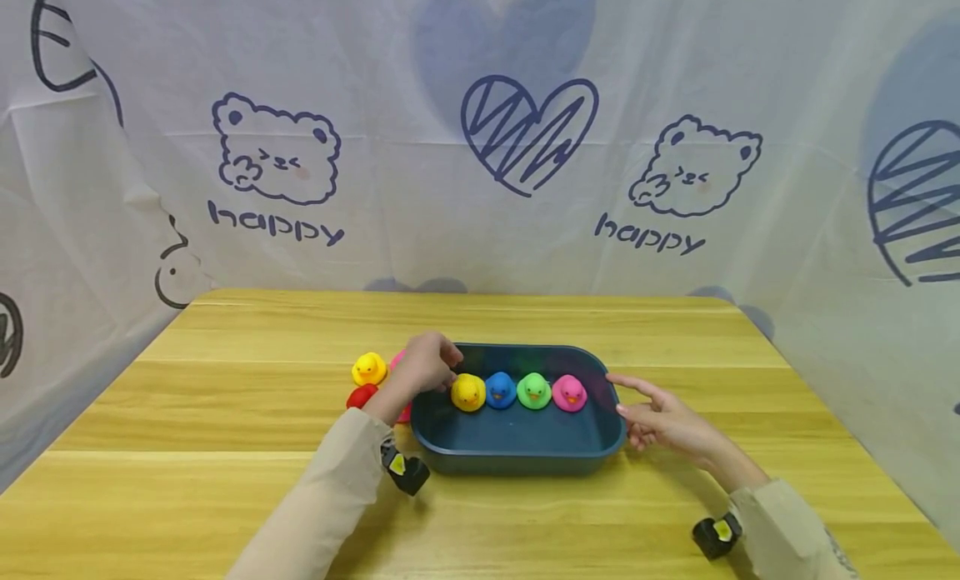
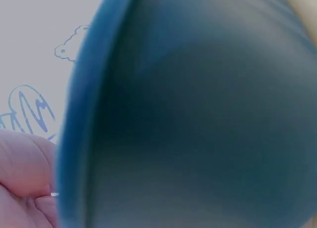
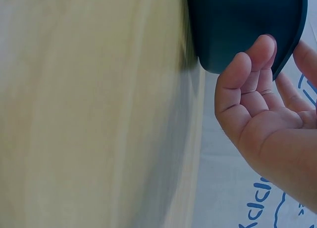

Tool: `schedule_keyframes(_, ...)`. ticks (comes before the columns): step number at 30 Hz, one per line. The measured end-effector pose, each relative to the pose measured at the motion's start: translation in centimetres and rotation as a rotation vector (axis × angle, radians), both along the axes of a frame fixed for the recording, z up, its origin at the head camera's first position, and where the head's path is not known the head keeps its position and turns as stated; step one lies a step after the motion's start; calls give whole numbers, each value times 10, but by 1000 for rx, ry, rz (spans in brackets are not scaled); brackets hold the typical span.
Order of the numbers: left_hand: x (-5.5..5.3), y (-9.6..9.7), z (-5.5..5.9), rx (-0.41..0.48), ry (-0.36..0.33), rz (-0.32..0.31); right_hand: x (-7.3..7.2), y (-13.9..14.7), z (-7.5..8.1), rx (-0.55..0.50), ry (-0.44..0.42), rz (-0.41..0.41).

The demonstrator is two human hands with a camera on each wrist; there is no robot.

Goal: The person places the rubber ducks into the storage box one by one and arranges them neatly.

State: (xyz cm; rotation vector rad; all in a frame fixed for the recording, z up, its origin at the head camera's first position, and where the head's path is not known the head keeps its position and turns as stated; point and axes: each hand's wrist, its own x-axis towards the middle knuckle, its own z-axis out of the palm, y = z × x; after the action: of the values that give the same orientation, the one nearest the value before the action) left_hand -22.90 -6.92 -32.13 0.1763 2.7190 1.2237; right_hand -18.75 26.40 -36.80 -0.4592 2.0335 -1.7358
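Observation:
In the head view a dark teal plastic bin (image 1: 517, 465) stands on the table. A row of rubber ducks crosses its inside: yellow (image 1: 468, 393), blue (image 1: 500, 390), green (image 1: 534, 391) and pink (image 1: 569, 393). My left hand (image 1: 429, 365) reaches over the bin's left rim, its loosely bent fingers just beside the yellow duck and nothing seen in their grasp. My right hand (image 1: 667, 420) is at the right end of the bin, index finger and thumb stretched to the rim. In the right wrist view, its other fingers curl loosely near the bin's outer wall (image 3: 237, 25).
Left of the bin sit another yellow duck (image 1: 370, 369), a red one (image 1: 362, 396) and pink ones partly hidden behind my left forearm. The wooden table (image 1: 225, 380) ends at a pale printed curtain (image 1: 405, 213) behind and at both sides.

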Motion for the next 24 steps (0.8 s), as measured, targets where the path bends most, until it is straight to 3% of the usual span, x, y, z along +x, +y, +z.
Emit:
schedule_keyframes(6, 4, -7, 5, 29, 42, 10, 0, 0, 0, 1, -6, 1)
schedule_keyframes(15, 8, -23, 8, 170, 66, 42, -1, 1, 0, 0, -6, -2)
schedule_keyframes(24, 10, -44, 7, 146, 208, 63, -1, -1, -1, -14, 1, -11)
